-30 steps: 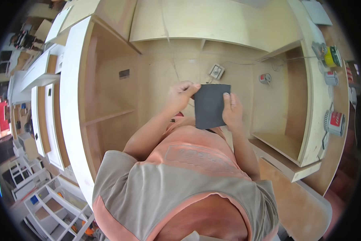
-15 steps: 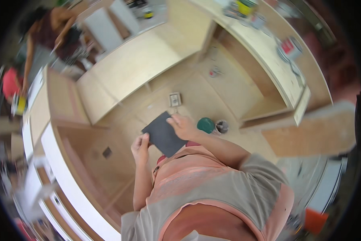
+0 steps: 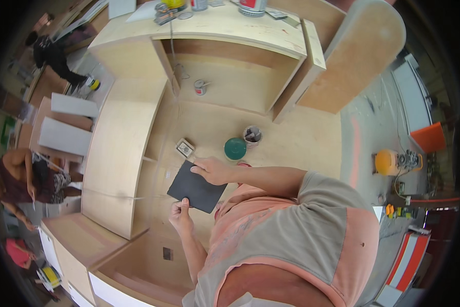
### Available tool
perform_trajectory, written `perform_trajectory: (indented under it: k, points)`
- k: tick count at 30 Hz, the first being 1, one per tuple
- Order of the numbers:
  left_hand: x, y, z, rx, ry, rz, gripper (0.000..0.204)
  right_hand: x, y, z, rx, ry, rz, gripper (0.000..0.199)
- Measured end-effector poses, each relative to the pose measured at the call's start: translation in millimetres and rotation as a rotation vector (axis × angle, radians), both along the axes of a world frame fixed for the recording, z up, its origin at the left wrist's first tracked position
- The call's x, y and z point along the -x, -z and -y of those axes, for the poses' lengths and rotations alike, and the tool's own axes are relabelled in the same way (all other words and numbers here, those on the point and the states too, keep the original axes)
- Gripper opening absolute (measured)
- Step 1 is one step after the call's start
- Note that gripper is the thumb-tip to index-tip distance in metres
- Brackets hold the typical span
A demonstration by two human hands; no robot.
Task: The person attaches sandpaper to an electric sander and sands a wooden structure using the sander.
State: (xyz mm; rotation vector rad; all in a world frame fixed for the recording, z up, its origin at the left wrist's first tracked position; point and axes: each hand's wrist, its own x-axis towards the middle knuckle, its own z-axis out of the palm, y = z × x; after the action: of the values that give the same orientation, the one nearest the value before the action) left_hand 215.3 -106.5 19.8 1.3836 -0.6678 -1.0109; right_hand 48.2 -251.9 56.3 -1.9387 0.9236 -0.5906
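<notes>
A dark grey sheet of sandpaper [image 3: 199, 192] is held flat in front of my body, between both hands. My left hand [image 3: 181, 217] pinches its near edge, with the thumb lying on top. On the far edge, my right hand [image 3: 209, 170] grips a corner, its fingers partly hidden. Just beyond the sheet lies a small, pale square box-like object [image 3: 185, 148]. A green round lid [image 3: 235, 148] and a small bucket [image 3: 252, 135] with dark pieces inside stand beyond my right forearm.
A pale wooden cabinet [image 3: 214, 25] stands ahead, with a small can [image 3: 200, 87] inside and a larger can [image 3: 252, 6] on top. A low wooden unit [image 3: 117, 169] runs along the left. Further left is a person [image 3: 25, 176]; a yellow compressor [image 3: 387, 162] stands at right.
My view has turned to the right, so the cabinets have swung leftward and the compressor has come into sight. Both hands still hold the sandpaper, which is slightly turned in the picture.
</notes>
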Motion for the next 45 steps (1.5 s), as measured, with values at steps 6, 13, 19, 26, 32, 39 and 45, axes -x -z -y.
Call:
perform_trajectory:
  k: [6,13,19,26,32,39,45]
  points:
    - [58.0,-31.6,74.0,-0.187,0.156,0.013,0.016,64.1,9.3,38.4,-0.059,0.320,0.113,0.033]
    - [126.1,-19.4,164.0,-0.198,0.281,0.031,0.017,145.7,26.0,97.9,-0.148,0.542,0.158,0.029]
    - [192.6,-18.1,232.4,-0.145,0.288,0.143,0.018,219.2,8.3,172.8,-0.054,0.438,0.146,0.027]
    - [223.9,-17.5,292.6,-0.114,0.163,-0.012,0.021,237.0,23.5,234.1,-0.110,0.481,0.161,0.031]
    - [211.7,-29.3,343.1,-0.213,0.544,0.131,0.028,236.0,20.4,289.1,-0.134,0.656,0.197,0.034]
    - [150.8,6.5,452.5,-0.157,0.624,-0.053,0.027,202.8,1.0,393.3,-0.231,0.546,0.260,0.038]
    - [29.5,12.5,511.9,-0.412,0.527,0.070,0.024,174.9,1.3,613.9,-0.149,0.674,-0.001,0.046]
